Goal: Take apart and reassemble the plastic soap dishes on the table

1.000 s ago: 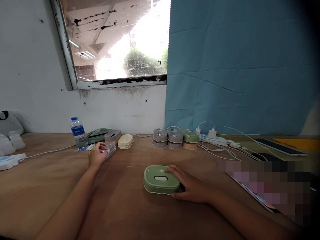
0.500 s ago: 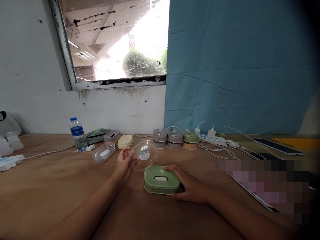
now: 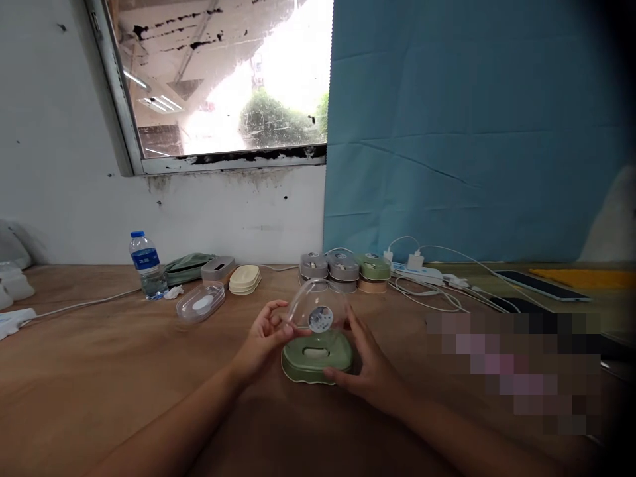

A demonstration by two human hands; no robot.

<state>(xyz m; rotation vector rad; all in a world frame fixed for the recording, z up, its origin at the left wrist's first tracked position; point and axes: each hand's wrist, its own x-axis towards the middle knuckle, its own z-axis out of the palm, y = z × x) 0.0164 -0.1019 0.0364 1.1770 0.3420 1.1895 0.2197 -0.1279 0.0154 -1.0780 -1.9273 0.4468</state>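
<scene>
A clear plastic lid (image 3: 304, 301) with a round printed sticker (image 3: 320, 319) is tilted up over a green oval box (image 3: 298, 361). My left hand (image 3: 268, 338) pinches the lid's left edge between thumb and fingers. On the other side, my right hand (image 3: 370, 361) has its fingers against the lid's right edge, while its thumb reaches low by the front of the green box. The box rests on the table, with a pale oval piece (image 3: 316, 352) in the slot on its top.
Behind stand stacked grey boxes (image 3: 342, 267) and a green-topped box (image 3: 374, 267). To the left are cream lids (image 3: 244, 279), another clear lid (image 3: 199, 303), a grey-topped box (image 3: 218, 267), and a water bottle (image 3: 148, 265). White cables (image 3: 427, 298) and a power strip (image 3: 420, 272) lie right.
The clear lid has moved right, from beside the green box to above it. My right hand's fingers have gone from the box's top to the lid's edge.
</scene>
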